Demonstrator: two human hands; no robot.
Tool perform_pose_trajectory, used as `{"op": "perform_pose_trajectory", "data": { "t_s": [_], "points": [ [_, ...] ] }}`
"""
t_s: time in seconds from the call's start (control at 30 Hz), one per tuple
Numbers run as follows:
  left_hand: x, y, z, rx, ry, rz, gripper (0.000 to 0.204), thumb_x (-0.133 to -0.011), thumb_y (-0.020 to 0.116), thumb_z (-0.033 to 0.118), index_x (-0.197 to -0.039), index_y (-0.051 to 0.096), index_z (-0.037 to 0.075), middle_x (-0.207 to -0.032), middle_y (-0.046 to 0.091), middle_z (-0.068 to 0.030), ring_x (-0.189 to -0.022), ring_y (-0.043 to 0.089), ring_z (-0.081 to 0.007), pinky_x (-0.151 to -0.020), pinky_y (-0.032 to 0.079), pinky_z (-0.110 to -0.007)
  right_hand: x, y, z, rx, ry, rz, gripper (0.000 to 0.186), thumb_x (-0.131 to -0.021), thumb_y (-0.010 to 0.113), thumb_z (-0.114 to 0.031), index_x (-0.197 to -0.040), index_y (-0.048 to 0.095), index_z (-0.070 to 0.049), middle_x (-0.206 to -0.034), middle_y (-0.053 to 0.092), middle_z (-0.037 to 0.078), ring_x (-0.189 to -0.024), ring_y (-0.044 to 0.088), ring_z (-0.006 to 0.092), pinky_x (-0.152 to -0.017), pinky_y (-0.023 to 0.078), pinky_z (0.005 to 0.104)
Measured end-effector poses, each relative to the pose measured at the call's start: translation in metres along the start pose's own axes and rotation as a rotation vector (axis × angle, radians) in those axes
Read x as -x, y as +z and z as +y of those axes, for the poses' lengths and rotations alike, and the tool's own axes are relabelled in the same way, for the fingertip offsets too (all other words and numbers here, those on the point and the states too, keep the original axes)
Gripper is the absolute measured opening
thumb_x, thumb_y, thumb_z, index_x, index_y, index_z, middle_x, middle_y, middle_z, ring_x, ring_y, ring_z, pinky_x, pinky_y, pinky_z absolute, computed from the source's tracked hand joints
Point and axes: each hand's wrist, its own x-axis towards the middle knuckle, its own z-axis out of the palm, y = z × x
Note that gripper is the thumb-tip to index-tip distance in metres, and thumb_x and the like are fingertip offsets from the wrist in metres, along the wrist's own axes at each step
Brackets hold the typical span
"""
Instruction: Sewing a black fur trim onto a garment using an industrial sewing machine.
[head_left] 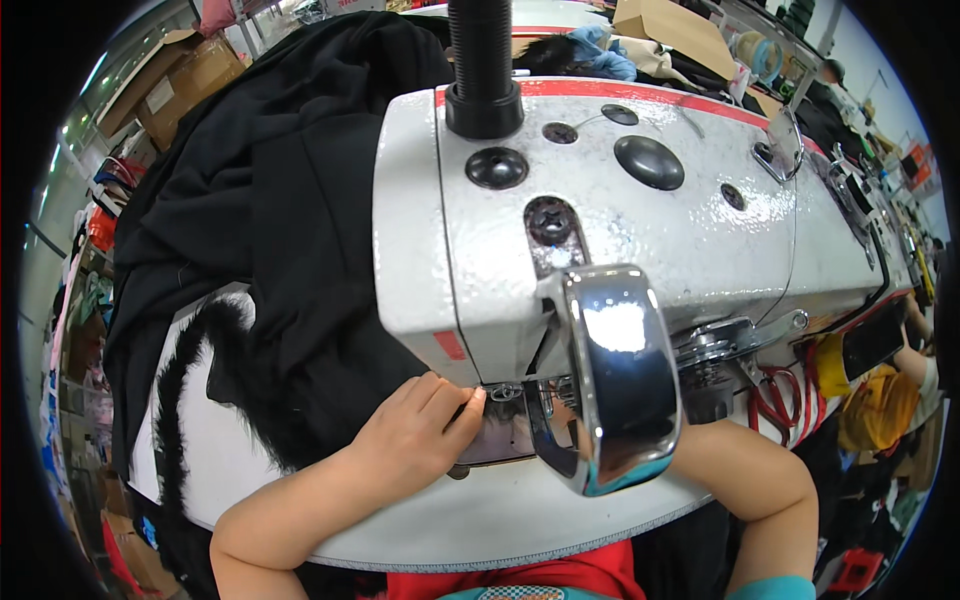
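A white sewing machine [620,210] fills the middle and right of the view. My left hand [425,425] is at its needle area, thumb and fingers pinched together beside the presser foot [503,392]. What lies between those fingertips is too small to make out. My right forearm [745,465] reaches in under the machine head, and a shiny chrome part [632,400] and the head hide that hand. Black cloth [300,180] is heaped to the left of the machine and runs toward the needle. A strip of black fur trim [172,410] curves over its near left side.
The white tabletop [480,525] has a measuring tape along its near edge. Red-handled scissors [775,400] lie under the machine's right side. A black post [483,60] rises from the machine head. A cardboard box [190,90] stands far left. Another person's arm [912,355] shows at the right.
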Motion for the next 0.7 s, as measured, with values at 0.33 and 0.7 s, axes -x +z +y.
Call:
{"op": "perform_pose_trajectory", "data": {
  "t_s": [0.33, 0.7],
  "points": [
    [0.003, 0.005, -0.004, 0.057, 0.011, 0.047, 0.035, -0.069, 0.057, 0.006, -0.102, 0.058, -0.006, -0.089, 0.054, -0.0091, -0.074, 0.051, -0.0217, -0.063, 0.044, -0.030, 0.001, -0.007, -0.006, 0.005, 0.152, -0.019, 0.020, -0.078, 0.055, -0.014, -0.094, 0.061, -0.004, -0.079, 0.060, 0.008, -0.073, 0.062, 0.0249, -0.057, 0.050, 0.0381],
    [-0.001, -0.001, -0.005, 0.018, 0.045, 0.082, 0.030, -0.068, 0.060, 0.002, -0.096, 0.059, -0.009, -0.084, 0.052, -0.0095, -0.073, 0.051, -0.0211, -0.061, 0.044, -0.029, 0.009, 0.005, 0.008, -0.399, 0.317, -0.474, 0.020, -0.081, 0.054, -0.019, -0.097, 0.062, -0.011, -0.091, 0.063, 0.009, -0.079, 0.062, 0.0269, -0.065, 0.050, 0.0387]
  ]
}}
